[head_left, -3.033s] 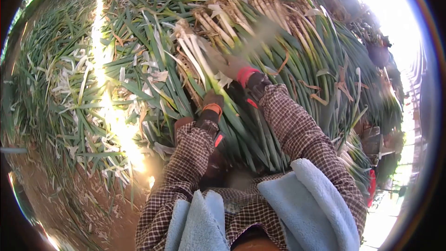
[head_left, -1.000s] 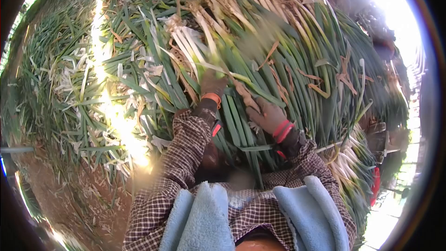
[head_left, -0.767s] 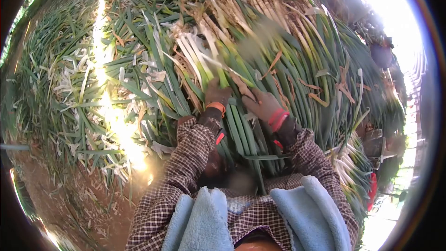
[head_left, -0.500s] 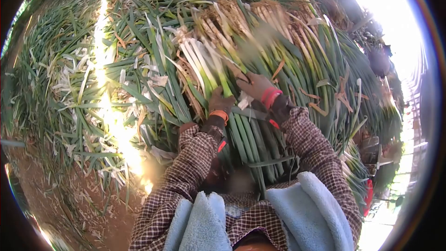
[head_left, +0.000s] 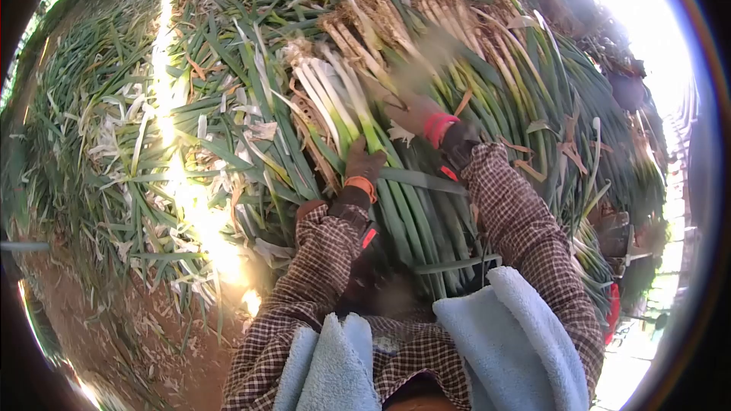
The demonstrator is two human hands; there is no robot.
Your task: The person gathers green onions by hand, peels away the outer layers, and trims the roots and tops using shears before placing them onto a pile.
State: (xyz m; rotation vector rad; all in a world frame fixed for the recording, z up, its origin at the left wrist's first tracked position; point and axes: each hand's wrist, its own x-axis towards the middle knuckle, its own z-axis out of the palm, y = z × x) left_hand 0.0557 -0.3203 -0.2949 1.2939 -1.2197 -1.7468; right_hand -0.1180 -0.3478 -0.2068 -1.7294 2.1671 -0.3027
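My left hand [head_left: 364, 162], in a dark glove with an orange band at the wrist, is closed around a small bunch of green onions [head_left: 333, 106]. Their white ends point away from me, and their long green leaves run back toward my lap. Just beyond and to the right, my gloved right hand [head_left: 412, 115], with a pink band at the wrist, reaches over the pile with its fingers stretched out. It is nearest to green onions with brown, rooty ends [head_left: 364, 49]. A blurry spot covers part of the view near its fingertips.
Loose leaves and peeled scraps [head_left: 114, 137] lie thickly on the left, crossed by a bright strip of sunlight. More unpeeled green onions [head_left: 487, 61] are heaped at the right. Bare soil [head_left: 152, 335] shows at lower left. A light blue towel [head_left: 502, 335] hangs over my front.
My right hand has moved slightly away from me and to the left, toward the rooty ends, its fingers more stretched out. My left hand stays on the bunch.
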